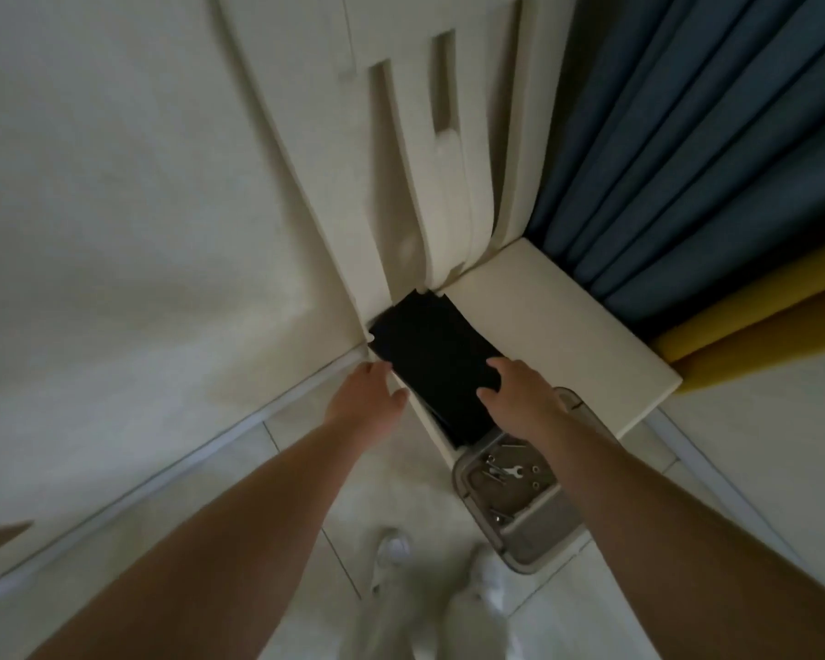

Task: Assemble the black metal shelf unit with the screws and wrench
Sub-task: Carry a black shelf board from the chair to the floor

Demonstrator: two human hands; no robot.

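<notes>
Both hands reach for the black metal panels: left hand fingers loosely spread, right hand open over the near edge. Grip both long edges evenly, I'd judge, lifting clear of the tray holding wrench and screws.

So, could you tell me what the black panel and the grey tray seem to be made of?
The black panel looks like matte painted metal, flat, thin and without shine, though the blur leaves this open. The grey tray looks like moulded plastic, with rounded corners, thick walls and a dull finish.
</notes>
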